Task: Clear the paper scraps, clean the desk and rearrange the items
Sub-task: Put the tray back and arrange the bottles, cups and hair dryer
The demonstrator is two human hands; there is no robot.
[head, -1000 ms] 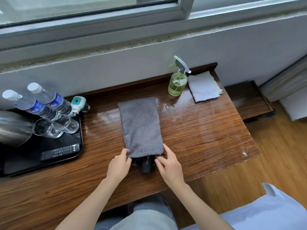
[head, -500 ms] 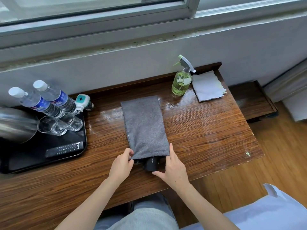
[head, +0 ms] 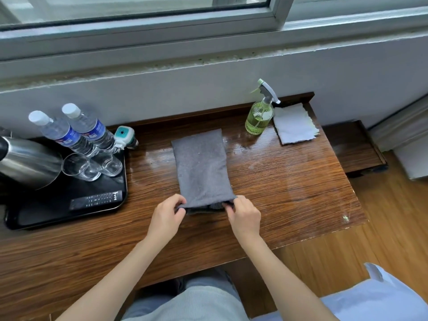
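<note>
A grey cloth (head: 202, 169), folded into a long strip, lies in the middle of the wooden desk (head: 289, 188). My left hand (head: 168, 215) pinches its near left corner and my right hand (head: 244, 213) pinches its near right corner. The near edge is lifted a little, and a dark object (head: 203, 208) shows under it between my hands. A green spray bottle (head: 259, 114) stands upright at the back right, next to a white paper sheet (head: 295, 127) with torn edges.
A black tray (head: 46, 214) at the left holds a steel kettle (head: 25, 165), two water bottles (head: 74, 130), two glasses (head: 90, 165) and a remote (head: 96, 199). A small teal-and-white device (head: 124, 136) sits behind the tray. The desk's right edge drops to wooden floor.
Both hands have closed on the near corners of the grey cloth and raised that edge. The dark object that stuck out below the cloth is now mostly covered.
</note>
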